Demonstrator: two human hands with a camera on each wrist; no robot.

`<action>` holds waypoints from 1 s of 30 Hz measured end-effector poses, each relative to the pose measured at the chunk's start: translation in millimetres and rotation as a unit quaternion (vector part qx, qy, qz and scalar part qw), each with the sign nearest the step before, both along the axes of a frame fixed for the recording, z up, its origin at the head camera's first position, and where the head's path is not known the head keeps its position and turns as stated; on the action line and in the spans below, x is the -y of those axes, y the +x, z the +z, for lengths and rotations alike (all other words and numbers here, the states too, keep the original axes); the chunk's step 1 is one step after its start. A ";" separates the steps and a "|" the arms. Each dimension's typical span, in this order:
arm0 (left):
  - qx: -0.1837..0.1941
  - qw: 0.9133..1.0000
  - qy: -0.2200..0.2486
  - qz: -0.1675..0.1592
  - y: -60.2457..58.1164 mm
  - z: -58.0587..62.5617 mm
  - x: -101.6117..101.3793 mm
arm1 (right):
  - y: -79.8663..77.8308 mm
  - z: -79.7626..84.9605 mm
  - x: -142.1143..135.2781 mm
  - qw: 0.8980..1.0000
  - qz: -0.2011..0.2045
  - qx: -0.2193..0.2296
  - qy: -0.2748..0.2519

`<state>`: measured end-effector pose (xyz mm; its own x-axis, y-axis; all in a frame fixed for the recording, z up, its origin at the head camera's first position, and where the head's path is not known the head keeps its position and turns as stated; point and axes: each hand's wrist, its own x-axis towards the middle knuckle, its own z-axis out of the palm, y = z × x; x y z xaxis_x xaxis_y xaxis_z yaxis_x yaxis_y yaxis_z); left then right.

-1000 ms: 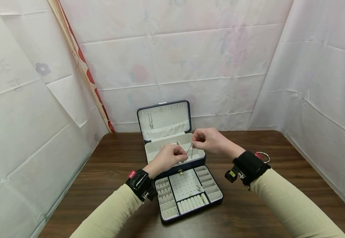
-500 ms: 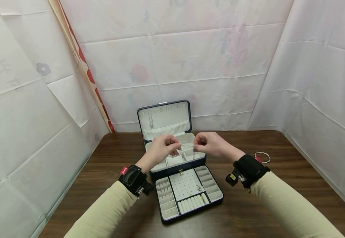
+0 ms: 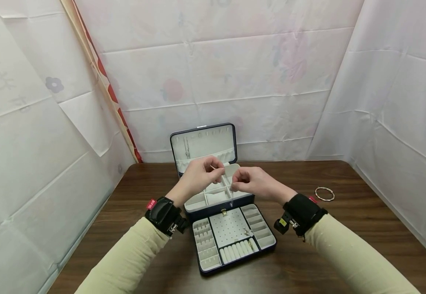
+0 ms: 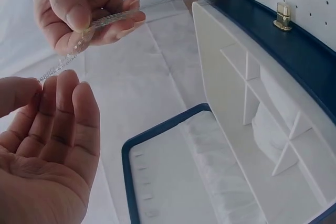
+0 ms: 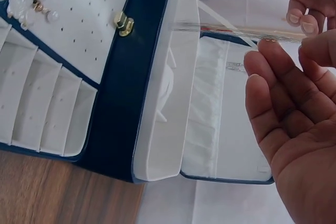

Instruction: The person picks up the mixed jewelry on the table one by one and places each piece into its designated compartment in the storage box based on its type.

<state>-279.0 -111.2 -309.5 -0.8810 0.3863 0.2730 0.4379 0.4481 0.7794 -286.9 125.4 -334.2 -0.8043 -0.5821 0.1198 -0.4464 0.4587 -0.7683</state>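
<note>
We see one wooden table (image 3: pixel 297 261) and on it one dark blue jewellery box (image 3: pixel 205 213), its one lid (image 3: pixel 205 145) raised at the back and one tray (image 3: pixel 239 260) in front, all placed as they were half a second ago. Two arms in pale sleeves (image 3: pixel 356 253) reach in, each wearing a black wrist strap (image 3: pixel 304 212).

The two hands are poised above the box, near each other but apart. Since the earlier frame the right hand (image 3: pixel 255 182) has come left and slightly lower, while the left hand (image 3: pixel 199 176) has risen a little. Both are gripping: we find the left thumb and index finger pinching a silver chain (image 4: pixel 115 18), the other fingers loosely bent, and the right thumb and fingertips pinching it further along. The chain spans the two hands, and its strands drop from the right hand before the box's front edge; we cannot follow their tip with certainty.

To the right we count one bangle (image 3: pixel 324 200) on the table, well apart from the box. One silver necklace (image 3: pixel 187 147) hangs inside the lid. One cluster of white-beaded earrings (image 5: pixel 37 6) is on the tray, and one gold clasp (image 4: pixel 282 17) on the box's front.
</note>
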 end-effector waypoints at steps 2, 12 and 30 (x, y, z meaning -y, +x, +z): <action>-0.001 1.000 -0.006 -0.002 0.7 1.2 -0.3 | 0.7 1.2 1.1 1.000 0.005 0.005 -0.009; -0.021 0.999 -0.022 -0.014 3.3 3.2 -1.7 | 4.8 7.7 8.6 0.999 -0.013 -0.002 -0.038; 0.003 1.000 -0.001 -0.025 2.9 -1.0 -5.1 | 6.2 9.3 14.7 0.997 -0.039 -0.035 -0.048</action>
<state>-276.1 -106.0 -310.6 -0.8619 0.4314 0.2666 0.4556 0.4277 0.7807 -280.7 110.7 -324.9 -0.8346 -0.5007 0.2296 -0.4666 0.4211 -0.7778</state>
